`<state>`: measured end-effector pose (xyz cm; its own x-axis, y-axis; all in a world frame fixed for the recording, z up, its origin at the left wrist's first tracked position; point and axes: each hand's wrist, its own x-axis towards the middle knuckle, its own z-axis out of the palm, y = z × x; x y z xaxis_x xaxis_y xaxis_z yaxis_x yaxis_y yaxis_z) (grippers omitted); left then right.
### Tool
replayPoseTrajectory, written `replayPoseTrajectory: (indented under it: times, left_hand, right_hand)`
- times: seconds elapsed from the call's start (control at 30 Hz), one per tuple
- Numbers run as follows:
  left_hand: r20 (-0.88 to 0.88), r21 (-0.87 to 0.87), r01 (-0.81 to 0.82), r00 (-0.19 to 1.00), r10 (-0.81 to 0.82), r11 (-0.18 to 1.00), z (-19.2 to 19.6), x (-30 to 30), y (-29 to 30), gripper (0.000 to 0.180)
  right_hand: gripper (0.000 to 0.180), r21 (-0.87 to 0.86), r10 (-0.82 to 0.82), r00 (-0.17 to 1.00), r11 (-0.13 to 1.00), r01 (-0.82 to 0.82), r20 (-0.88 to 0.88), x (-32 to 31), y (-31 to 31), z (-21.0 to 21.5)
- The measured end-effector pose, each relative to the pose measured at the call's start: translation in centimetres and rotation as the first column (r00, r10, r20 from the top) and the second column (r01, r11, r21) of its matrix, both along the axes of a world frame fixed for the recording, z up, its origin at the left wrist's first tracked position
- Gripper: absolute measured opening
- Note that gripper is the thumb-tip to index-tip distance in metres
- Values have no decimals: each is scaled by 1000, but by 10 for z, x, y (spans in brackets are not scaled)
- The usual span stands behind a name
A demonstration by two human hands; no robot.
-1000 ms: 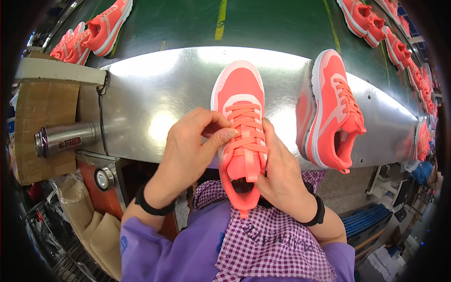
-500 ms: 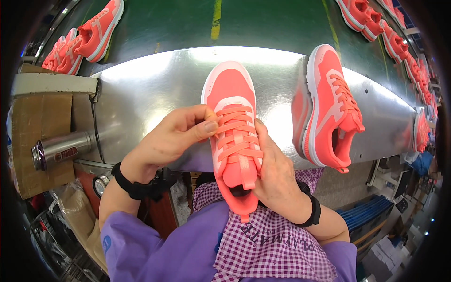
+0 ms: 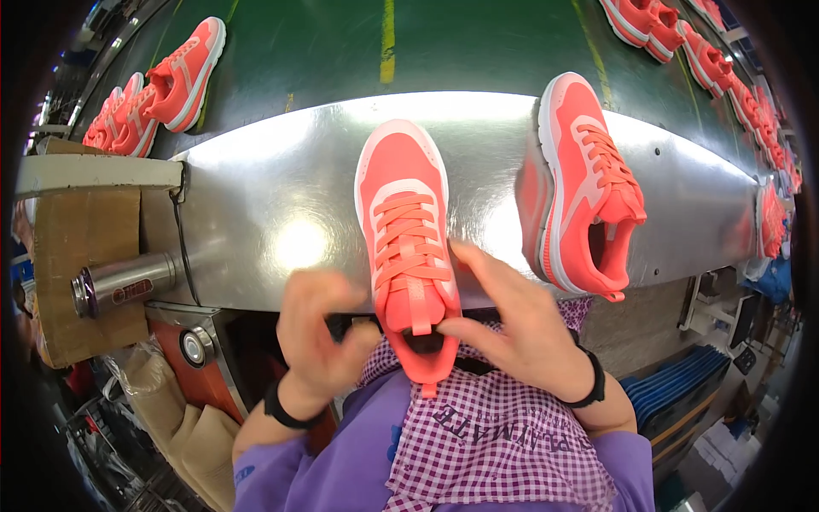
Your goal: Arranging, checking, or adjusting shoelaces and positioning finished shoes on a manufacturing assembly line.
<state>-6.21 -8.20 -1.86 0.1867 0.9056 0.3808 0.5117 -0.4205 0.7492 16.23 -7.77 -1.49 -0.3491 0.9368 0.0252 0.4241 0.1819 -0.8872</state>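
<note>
A coral sneaker (image 3: 406, 192) with pale pink trim and crisscrossed laces (image 3: 408, 239) is in front of me, toe pointing away, heel near my apron. My right hand (image 3: 525, 333) grips its right side, thumb at the rim of the foot opening and forefinger along the upper. Smeared by motion, my left hand (image 3: 320, 333) is just left of the heel, thumb and fingers apart with nothing between them. To the right, a second coral sneaker (image 3: 589, 183) rests on the shiny metal ledge (image 3: 247, 213), toe away from me.
Beyond the ledge runs a green conveyor belt (image 3: 478, 43) bearing coral sneakers (image 3: 183, 77) at the left and more sneakers (image 3: 712, 68) along the right. A steel flask (image 3: 128, 282) lies by cardboard (image 3: 85, 230) at left. Blue stacked slats (image 3: 674, 384) stand low at right.
My left hand has let go of the laces and moved down beside the heel. The right hand's thumb has come to the foot opening. The held sneaker has shifted slightly left.
</note>
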Motion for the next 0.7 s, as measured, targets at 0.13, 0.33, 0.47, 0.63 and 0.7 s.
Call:
replayPoseTrajectory:
  times: [0.13, 0.33, 0.47, 0.63, 0.7]
  left_hand:
    - [-318, 64, 266, 919, -233, 962, 16, 24, -30, 47]
    - [-592, -457, 187, 666, -454, 870, 35, 78, -22, 73]
    - [-519, -306, 248, 766, -380, 919, 21, 102, -17, 69]
    - [-564, -255, 342, 707, -426, 904, 20, 155, 11, 67]
    - [-574, -198, 376, 704, -418, 905, 21, 174, 20, 62]
  right_hand:
    - [29, 305, -261, 965, 918, 253, -15, 41, -9, 22]
    - [20, 494, -655, 752, 630, 599, -78, 104, -24, 10]
    - [17, 382, -746, 663, 598, 705, -56, 139, -25, -17]
    - [19, 335, -787, 616, 587, 737, 24, 177, -16, -48]
    - [23, 362, -784, 619, 593, 719, 56, 193, -14, -69]
